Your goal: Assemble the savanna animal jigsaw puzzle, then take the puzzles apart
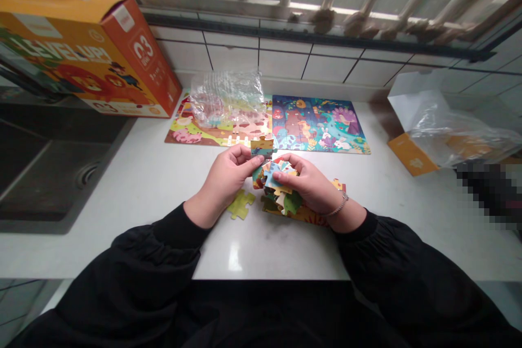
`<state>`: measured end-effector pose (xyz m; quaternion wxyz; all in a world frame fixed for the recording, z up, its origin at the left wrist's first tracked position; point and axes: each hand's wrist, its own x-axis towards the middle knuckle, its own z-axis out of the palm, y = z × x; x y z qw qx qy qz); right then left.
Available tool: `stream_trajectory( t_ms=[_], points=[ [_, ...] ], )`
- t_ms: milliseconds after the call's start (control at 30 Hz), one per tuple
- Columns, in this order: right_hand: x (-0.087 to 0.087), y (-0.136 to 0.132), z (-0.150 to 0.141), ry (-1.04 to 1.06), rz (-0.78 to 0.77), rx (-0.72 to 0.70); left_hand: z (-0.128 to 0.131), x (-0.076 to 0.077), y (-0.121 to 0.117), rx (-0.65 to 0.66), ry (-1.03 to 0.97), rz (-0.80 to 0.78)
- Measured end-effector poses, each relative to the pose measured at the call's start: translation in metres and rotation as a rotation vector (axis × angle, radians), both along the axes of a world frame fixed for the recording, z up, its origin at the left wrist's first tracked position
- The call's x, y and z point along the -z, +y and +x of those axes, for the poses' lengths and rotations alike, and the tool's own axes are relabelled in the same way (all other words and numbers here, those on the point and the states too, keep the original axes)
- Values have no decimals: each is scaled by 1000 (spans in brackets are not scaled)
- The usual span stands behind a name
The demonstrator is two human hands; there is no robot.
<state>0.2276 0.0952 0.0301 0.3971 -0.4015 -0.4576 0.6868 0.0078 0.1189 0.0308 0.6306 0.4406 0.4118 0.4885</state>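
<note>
My left hand (234, 173) pinches a jigsaw puzzle piece (262, 147) with a yellow top and a blue band, holding it upright. Close beside it, my right hand (308, 180) is closed on a loose stack of jigsaw puzzle pieces (280, 173), its thumb on a light blue one. A yellow-green puzzle piece (241, 205) lies on the counter below my left hand. Under my right hand and wrist, more orange and red puzzle parts (312, 214) lie on the counter, mostly covered, so I cannot tell how they fit together.
Behind my hands lie a farm puzzle (187, 133) under a crumpled clear plastic bag (228, 95) and a blue forest puzzle (320, 122). An orange box (138, 60) stands at the left beside a sink (61, 223). At right is an opened white-and-orange box (414, 155) with plastic wrap.
</note>
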Motion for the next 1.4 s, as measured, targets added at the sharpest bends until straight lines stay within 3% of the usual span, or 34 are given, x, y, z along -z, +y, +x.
stream_trajectory(
  t_ms=[133, 467, 600, 767, 900, 1033, 1167, 1300, 1400],
  points=[
    [0, 1, 0, 15, 22, -2, 3, -7, -4, -3, 1, 50],
    [-1, 1, 2, 6, 49, -15, -5, -12, -7, -71, 270, 373],
    [1, 3, 3, -4, 81, -28, -12, -22, -8, -20, 413, 618],
    [1, 4, 4, 50, 30, -59, -15, -32, -11, 62, 481, 731],
    [-2, 2, 3, 23, 36, -86, -15, -27, -12, 9, 487, 672],
    [-5, -1, 2, -27, 42, -72, -12, -15, -7, -119, 367, 449],
    [-7, -1, 2, -49, 50, -61, -6, -11, -3, -119, 214, 253],
    [-7, -1, 2, -32, 25, -70, -5, -10, -2, -120, 196, 251],
    [-5, -1, 2, -34, 23, -63, -10, -9, -1, -110, 273, 350]
  ],
)
